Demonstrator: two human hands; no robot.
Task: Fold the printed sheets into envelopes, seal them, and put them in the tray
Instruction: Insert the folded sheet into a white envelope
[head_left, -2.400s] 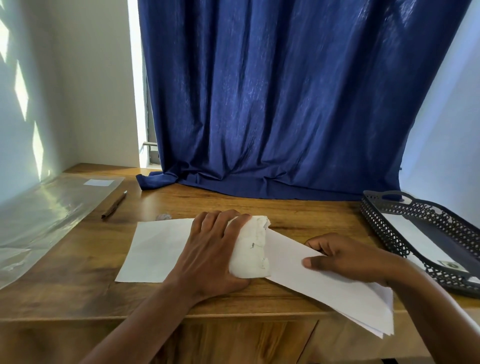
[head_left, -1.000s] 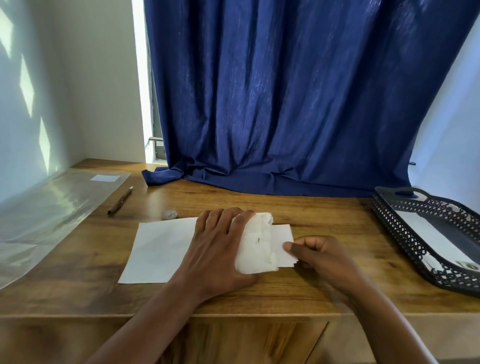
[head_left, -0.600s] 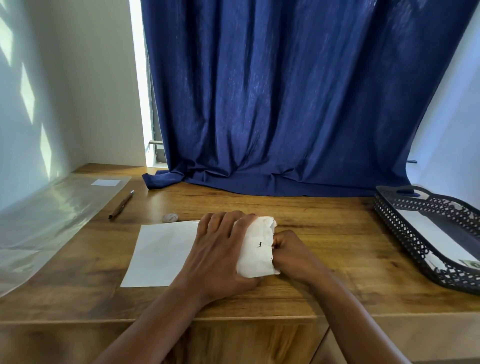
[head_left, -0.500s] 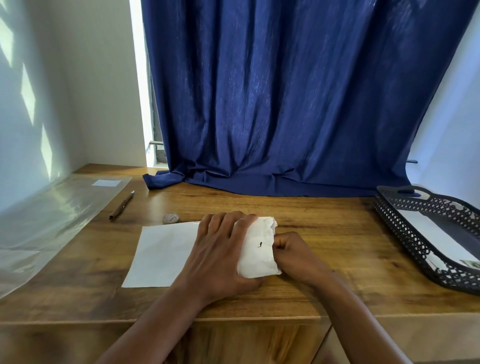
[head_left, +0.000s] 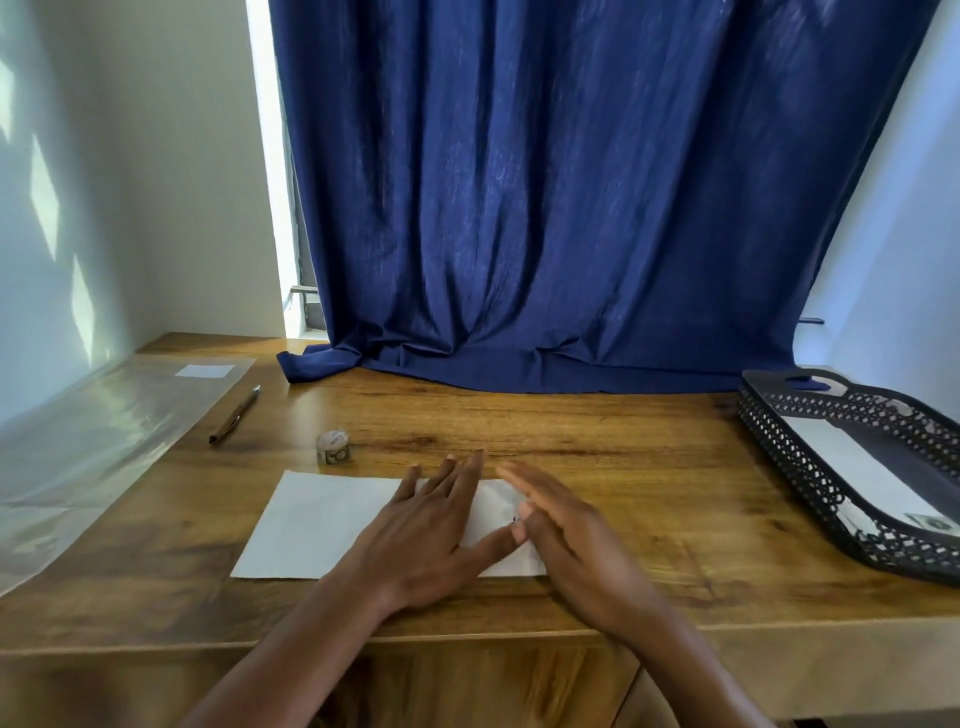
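Observation:
A white envelope (head_left: 317, 525) lies flat near the front edge of the wooden table (head_left: 597, 441). Its right end is covered by both hands. My left hand (head_left: 431, 525) lies flat on it with straight, spread fingers. My right hand (head_left: 561, 530) lies beside it, fingers straight, on the envelope's right edge. A small strip of white paper (head_left: 496, 506) shows between the two hands. The black perforated tray (head_left: 883, 415) stands at the right with white envelopes (head_left: 852, 467) lying in it.
A small roll of stamps or tape (head_left: 333, 447) stands just behind the envelope. A pen (head_left: 235, 414) lies at the back left next to a clear plastic sleeve (head_left: 98, 441). A blue curtain (head_left: 545, 208) hangs down onto the table's rear edge.
The folded sheets went into the envelope from the right. My left hand uncurled from the envelope's raised end and flattened it. My right hand let go and now lies flat.

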